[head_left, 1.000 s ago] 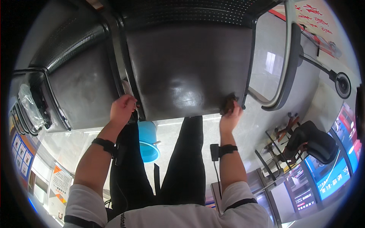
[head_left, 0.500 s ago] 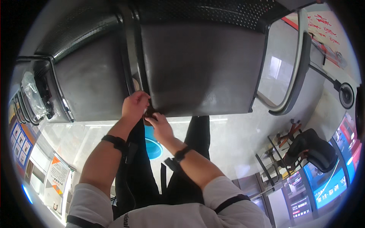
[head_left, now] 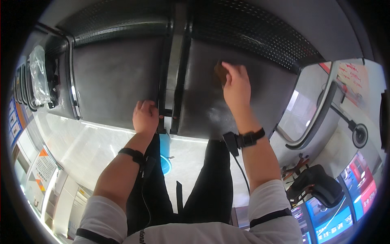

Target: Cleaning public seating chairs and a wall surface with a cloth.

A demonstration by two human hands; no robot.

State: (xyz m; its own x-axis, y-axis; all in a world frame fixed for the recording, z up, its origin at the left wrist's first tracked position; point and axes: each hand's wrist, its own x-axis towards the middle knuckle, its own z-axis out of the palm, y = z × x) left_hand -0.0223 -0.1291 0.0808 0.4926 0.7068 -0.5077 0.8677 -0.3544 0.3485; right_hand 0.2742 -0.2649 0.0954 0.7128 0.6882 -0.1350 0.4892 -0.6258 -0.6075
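Observation:
A brown cloth-like piece lies on the dark padded right seat, pinched under the fingers of my right hand. Whether it is a rag or a sponge cannot be made out. My left hand rests at the front inner corner of the left seat, with its fingers curled in. Anything inside those fingers is hidden. Between the two seats runs a gap with metal frame bars. Each wrist wears a black strap with a small device.
Below the seats stands a blue bucket by my legs. Perforated black backrests rise behind the seats. A curved metal armrest is at the right. Clear plastic wrapping lies at the far left. A black chair stands lower right.
My right hand has moved from the gap between the seats up and right onto the right seat, taking the brown piece along. My left hand now sits apart from it. The view has shifted.

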